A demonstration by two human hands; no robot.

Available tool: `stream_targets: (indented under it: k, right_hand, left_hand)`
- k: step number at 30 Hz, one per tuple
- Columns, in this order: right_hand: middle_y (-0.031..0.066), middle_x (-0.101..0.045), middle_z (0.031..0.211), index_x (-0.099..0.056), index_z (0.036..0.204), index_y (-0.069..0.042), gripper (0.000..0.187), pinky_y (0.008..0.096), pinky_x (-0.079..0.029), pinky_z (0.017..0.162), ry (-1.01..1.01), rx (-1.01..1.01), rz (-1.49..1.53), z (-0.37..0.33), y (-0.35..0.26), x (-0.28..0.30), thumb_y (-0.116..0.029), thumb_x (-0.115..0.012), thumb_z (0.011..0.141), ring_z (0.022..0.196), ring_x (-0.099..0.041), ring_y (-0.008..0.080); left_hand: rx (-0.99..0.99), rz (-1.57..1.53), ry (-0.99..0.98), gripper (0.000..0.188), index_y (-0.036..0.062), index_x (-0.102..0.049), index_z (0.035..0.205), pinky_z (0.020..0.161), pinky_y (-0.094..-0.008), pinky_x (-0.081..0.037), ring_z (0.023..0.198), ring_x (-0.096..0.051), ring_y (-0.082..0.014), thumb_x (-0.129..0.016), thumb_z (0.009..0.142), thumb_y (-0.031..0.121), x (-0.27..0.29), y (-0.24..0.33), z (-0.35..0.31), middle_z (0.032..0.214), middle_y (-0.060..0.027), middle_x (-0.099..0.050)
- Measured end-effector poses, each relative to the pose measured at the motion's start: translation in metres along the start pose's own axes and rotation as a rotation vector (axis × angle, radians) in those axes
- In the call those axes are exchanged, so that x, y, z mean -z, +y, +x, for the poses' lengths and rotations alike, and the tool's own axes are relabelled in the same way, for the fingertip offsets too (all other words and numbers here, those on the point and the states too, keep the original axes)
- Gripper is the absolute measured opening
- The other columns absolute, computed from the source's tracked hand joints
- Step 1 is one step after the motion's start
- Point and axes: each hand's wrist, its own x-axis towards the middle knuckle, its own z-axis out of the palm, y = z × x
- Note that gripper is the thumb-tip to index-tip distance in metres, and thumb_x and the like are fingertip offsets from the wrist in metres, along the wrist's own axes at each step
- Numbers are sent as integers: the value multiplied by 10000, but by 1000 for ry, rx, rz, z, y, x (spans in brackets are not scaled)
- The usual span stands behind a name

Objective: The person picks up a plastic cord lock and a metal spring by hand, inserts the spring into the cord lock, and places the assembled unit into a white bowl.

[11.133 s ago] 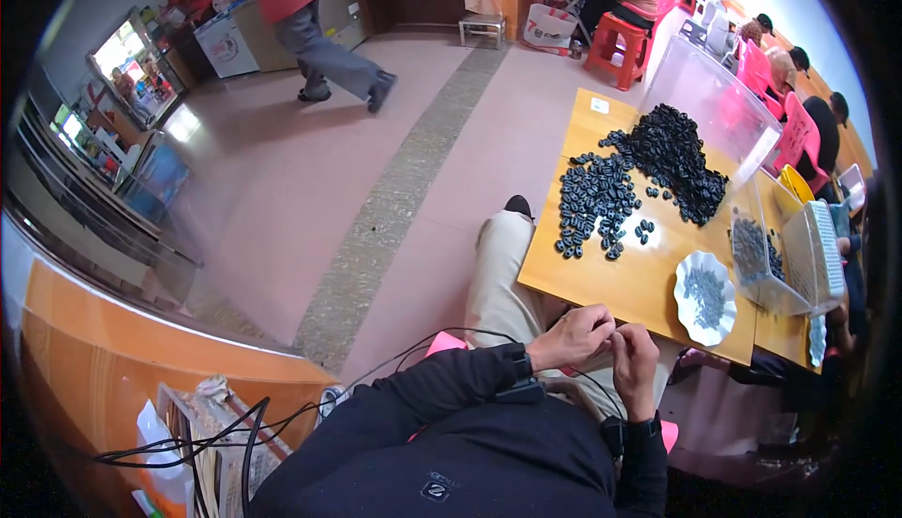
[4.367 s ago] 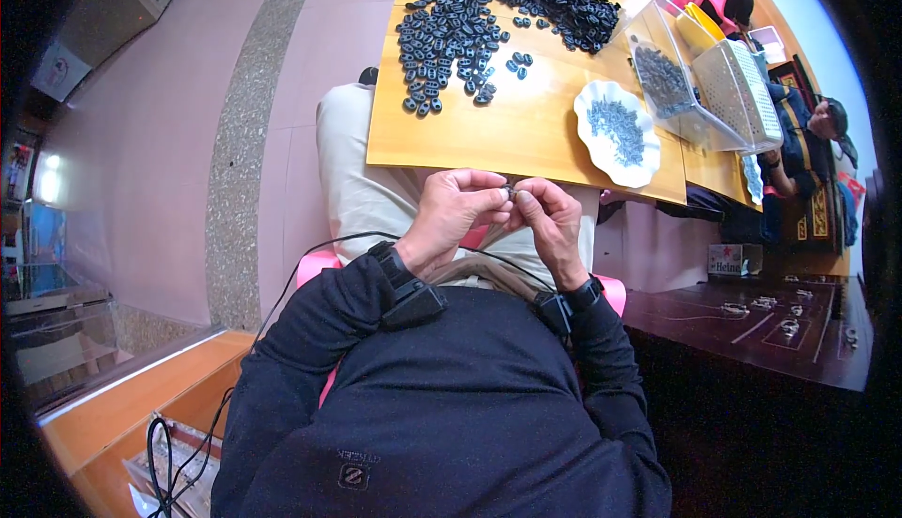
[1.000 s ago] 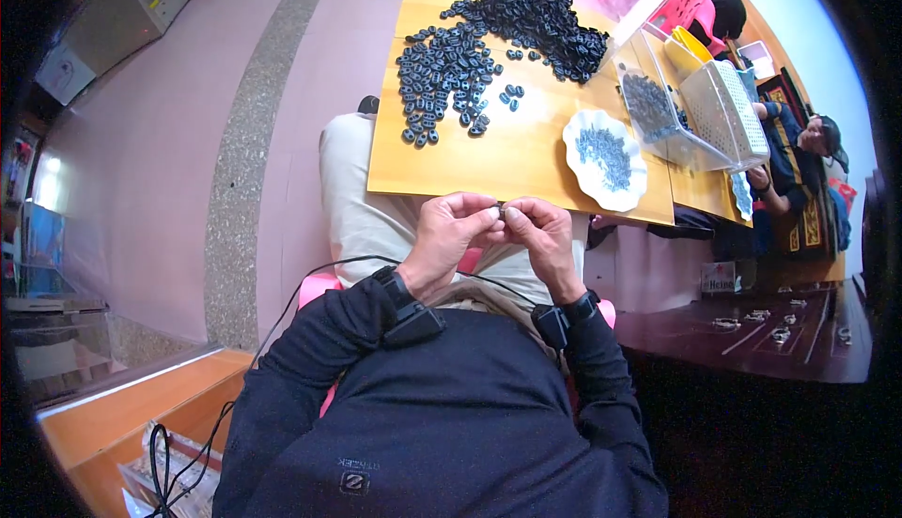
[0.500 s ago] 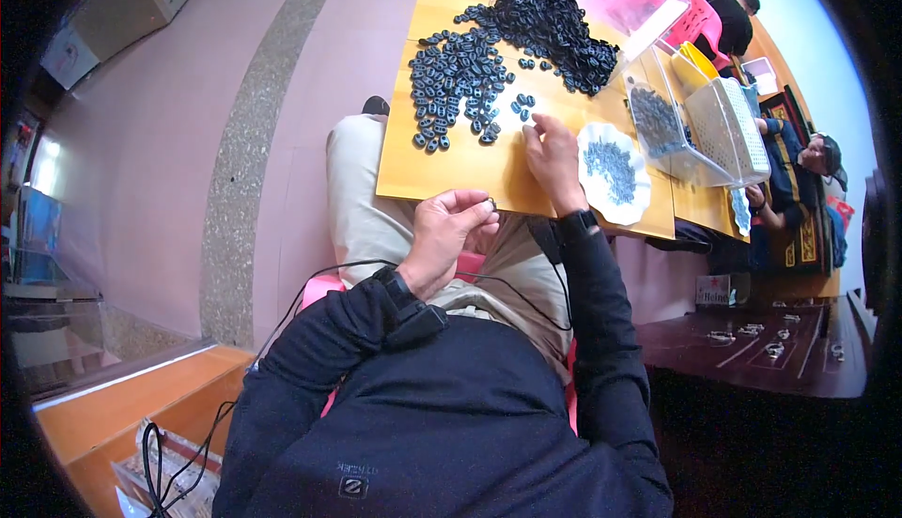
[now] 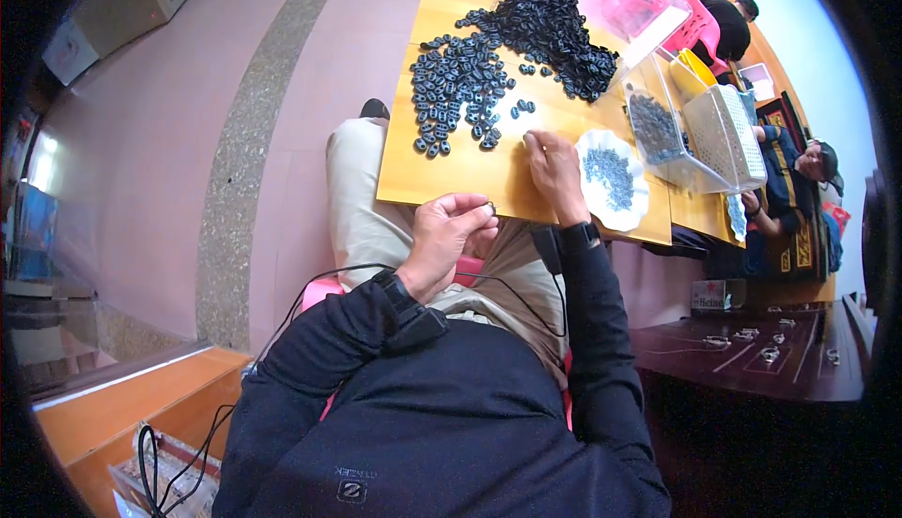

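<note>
My left hand is closed in front of the table's near edge, with a small dark piece pinched between thumb and forefinger. Its fingers hide most of that piece. My right hand hovers over the near part of the wooden table, thumb and forefinger pressed together; what is between them cannot be made out. Just beyond its fingertips lie a few loose black oval pieces with two holes each. Beside the right wrist stands a white scalloped dish holding many small grey-blue parts.
A spread of black two-holed pieces covers the table's left part, with a larger dark heap behind. To the right are clear plastic bins, a white perforated basket and another person. A black cable crosses my lap.
My right hand has drawn back slightly toward me from the loose pieces, and fewer of them lie beyond its fingertips. My left hand keeps its pinch in nearly the same place.
</note>
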Motion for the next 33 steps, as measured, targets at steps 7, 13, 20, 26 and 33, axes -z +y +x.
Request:
stream_targets:
  k: [7, 13, 20, 26, 33]
  right_hand:
    - [55, -682, 836, -670, 1054, 38, 216, 204, -509, 623, -170, -501, 903, -55, -22, 18, -94, -660, 883, 686, -623, 87]
    - [97, -695, 887, -649, 1101, 43, 244, 254, -554, 716, -191, -639, 1265, -85, -40, 20, -48, -660, 875, 746, -667, 147]
    - [99, -687, 960, -630, 1137, 38, 277, 255, -553, 743, -254, -594, 1366, -97, -34, 15, -27, -658, 870, 822, -655, 133]
    - [103, -672, 1022, -605, 1178, 33, 320, 243, -546, 774, -291, -622, 1418, -97, -45, 20, -4, -652, 864, 880, -645, 129]
    - [100, -668, 1037, -591, 1196, 28, 322, 242, -545, 773, -343, -641, 1472, -99, -42, 19, 1, -632, 878, 883, -645, 127]
  left_hand:
    - [17, 24, 15, 134, -23, -609, 1012, 719, -254, -583, 802, -661, -150, -628, 885, 16, 0, 1, -2, 915, -83, -651]
    - [19, -6, -18, 143, -33, -598, 1029, 720, -252, -587, 800, -667, -159, -611, 892, 4, 1, -2, 1, 925, -109, -658]
    - [31, -27, -22, 145, -36, -594, 1035, 718, -253, -589, 799, -674, -166, -605, 895, -1, 0, -3, 1, 931, -124, -664]
    - [36, -47, -45, 152, -34, -596, 1040, 726, -257, -586, 793, -673, -169, -608, 893, 3, 0, -4, 0, 935, -120, -664]
    - [30, -29, -48, 163, -38, -593, 1047, 739, -264, -583, 797, -669, -169, -612, 892, 10, 0, -5, 0, 952, -118, -662]
